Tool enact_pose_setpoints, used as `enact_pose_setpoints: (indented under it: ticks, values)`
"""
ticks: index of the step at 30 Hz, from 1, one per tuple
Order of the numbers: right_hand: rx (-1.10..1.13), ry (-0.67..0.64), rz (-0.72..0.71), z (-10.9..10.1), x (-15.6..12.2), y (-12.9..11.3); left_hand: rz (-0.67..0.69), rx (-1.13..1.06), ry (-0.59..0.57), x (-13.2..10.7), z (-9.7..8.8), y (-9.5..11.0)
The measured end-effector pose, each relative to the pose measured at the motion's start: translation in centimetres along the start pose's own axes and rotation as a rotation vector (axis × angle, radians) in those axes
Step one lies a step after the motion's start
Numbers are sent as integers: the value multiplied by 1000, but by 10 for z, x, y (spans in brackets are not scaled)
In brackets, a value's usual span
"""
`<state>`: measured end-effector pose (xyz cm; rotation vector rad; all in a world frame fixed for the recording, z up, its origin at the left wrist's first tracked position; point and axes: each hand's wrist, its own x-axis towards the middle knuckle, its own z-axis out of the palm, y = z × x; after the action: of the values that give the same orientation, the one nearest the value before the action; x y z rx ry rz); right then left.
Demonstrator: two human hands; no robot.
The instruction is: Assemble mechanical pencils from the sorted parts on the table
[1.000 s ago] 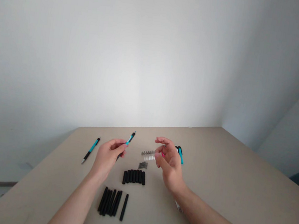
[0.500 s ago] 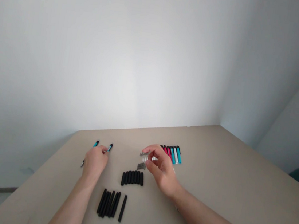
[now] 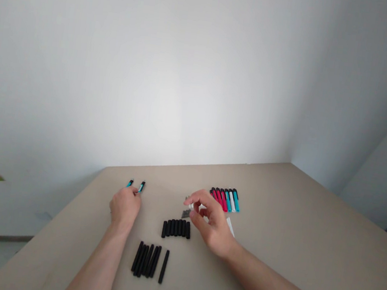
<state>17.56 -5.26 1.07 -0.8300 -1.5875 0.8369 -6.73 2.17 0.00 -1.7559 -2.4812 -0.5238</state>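
Note:
My left hand (image 3: 124,208) is at the left of the table, closed with its fingertips on a blue and black pen (image 3: 141,187). Just left of it lies a second blue pen (image 3: 130,183), mostly covered by the hand. My right hand (image 3: 210,221) hovers over small parts in the middle, its thumb and forefinger curved but apart, with nothing visible between them. Partly hidden behind it are small metal springs (image 3: 186,214) and small white pieces (image 3: 191,206). Short black tubes (image 3: 176,229) lie in a row between the hands.
Longer black tubes (image 3: 146,260) lie side by side nearer me, one black tube (image 3: 163,266) apart from them. Pink, white and blue pen barrels (image 3: 225,200) with black clips are lined up at the right. White sticks (image 3: 230,227) show beside my right wrist. A wall (image 3: 186,91) borders the table (image 3: 292,234).
My left hand has brought its pen closer to the other pen and now covers more of that one. My right hand stays over the small parts. The view has shifted slightly.

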Motion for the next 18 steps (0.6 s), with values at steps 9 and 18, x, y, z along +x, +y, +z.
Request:
enact_pose_setpoints:
  ticks: [9,18]
  values:
    - [4,-7,-9,2,-1,-1,-139,61,119,-5,0,-1]
    - [-37,-28,-62,4,-2,-4,-29,192,-27,6,-15,8]
